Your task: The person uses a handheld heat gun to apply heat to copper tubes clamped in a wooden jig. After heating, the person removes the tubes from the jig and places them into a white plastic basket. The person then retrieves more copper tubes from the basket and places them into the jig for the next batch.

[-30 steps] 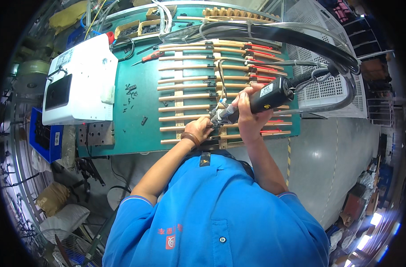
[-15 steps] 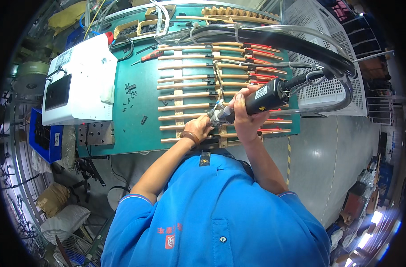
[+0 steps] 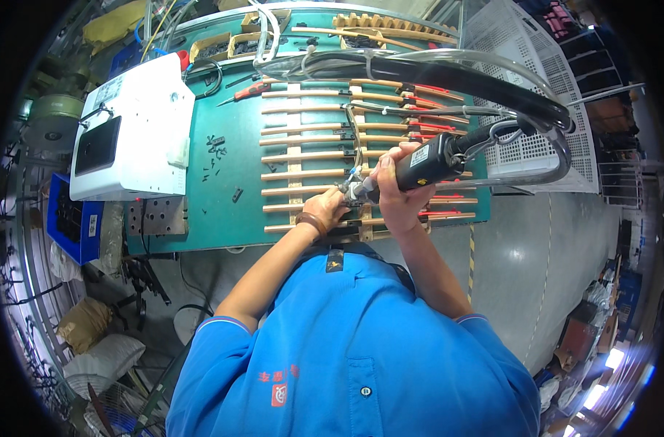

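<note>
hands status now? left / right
Left hand: closed, fingers resting on the wooden rack by the tool tip; what it pinches cannot be told.
Right hand: closed around the black power tool.

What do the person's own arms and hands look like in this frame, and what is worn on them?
Both forearms are bare, coming out of the short sleeves of a blue work shirt with thin pale trim at the cuffs. The left hand has a dark brown band at its wrist. The right hand is ungloved; no rings visible.

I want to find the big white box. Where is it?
In the head view, the white box sits on the green bench's left end, above the blue bin.
</note>
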The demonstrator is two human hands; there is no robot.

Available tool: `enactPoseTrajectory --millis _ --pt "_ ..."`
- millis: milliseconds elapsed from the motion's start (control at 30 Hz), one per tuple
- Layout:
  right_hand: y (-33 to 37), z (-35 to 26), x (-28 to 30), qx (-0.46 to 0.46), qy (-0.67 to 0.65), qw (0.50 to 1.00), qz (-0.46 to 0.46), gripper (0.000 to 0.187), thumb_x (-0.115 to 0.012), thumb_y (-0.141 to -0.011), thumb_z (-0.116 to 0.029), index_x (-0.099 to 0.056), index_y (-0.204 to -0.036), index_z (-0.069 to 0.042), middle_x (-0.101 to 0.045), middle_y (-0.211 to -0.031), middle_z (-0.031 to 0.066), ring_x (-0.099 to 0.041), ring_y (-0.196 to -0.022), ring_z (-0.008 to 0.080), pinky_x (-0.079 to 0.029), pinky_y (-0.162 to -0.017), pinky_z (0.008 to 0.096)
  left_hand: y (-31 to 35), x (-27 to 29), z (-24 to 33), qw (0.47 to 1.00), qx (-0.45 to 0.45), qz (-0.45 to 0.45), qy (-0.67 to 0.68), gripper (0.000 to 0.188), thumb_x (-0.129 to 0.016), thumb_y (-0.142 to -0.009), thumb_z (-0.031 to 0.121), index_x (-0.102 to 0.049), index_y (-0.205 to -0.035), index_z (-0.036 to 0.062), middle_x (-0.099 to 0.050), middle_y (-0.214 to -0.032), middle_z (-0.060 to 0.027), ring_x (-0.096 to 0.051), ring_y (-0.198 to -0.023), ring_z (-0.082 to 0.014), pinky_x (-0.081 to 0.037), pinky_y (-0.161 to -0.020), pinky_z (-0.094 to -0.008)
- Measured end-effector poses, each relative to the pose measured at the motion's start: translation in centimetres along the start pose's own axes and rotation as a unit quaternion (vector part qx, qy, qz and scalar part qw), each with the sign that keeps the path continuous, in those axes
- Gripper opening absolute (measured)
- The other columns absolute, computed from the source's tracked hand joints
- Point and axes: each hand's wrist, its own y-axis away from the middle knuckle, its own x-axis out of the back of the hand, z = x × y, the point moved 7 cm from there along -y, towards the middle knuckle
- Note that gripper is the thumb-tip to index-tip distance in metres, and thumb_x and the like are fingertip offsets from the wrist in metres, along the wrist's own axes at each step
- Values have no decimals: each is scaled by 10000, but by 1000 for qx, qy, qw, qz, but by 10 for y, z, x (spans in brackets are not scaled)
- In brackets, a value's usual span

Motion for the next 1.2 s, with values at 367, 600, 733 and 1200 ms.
enactPoseTrajectory --millis 367,600,733,1200 --pt "15 12 -2 -19 6 1000 -8 359 -570 -749 169 -459 -1042 -7 -520 -911 53 -535 -750 76 -478 -642 212 22 20 -18 995 -74 51 -51 162 -657 -798 227 -646 -937 145 -612 -839 -57 -607 -774 -264 -500 -654 -383" --pt "14 3 -15 19 25 998 -59 360 -549 -784 114 -441 -1103 -14 -552 -834 59 -568 -713 100 -491 -610 238 21 18 -23 995 -64 46 -60 150 -649 -804 246 -640 -925 157 -592 -821 -53 -603 -760 -264 -504 -628 -381" --pt "4 -6 -18 4 31 996 -85 394 -514 -811 99 -397 -1161 -39 -552 -863 75 -582 -716 121 -509 -642 277 20 18 -23 995 -64 33 -65 160 -643 -810 261 -638 -927 152 -585 -818 -55 -604 -754 -266 -506 -620 -383" --pt "14 12 -11 -30 -13 999 -7 254 -571 -774 113 -500 -991 1 -557 -861 33 -538 -683 66 -454 -557 204 23 21 -19 993 -76 56 -66 151 -650 -809 249 -634 -918 145 -585 -820 -54 -605 -744 -265 -506 -620 -378"
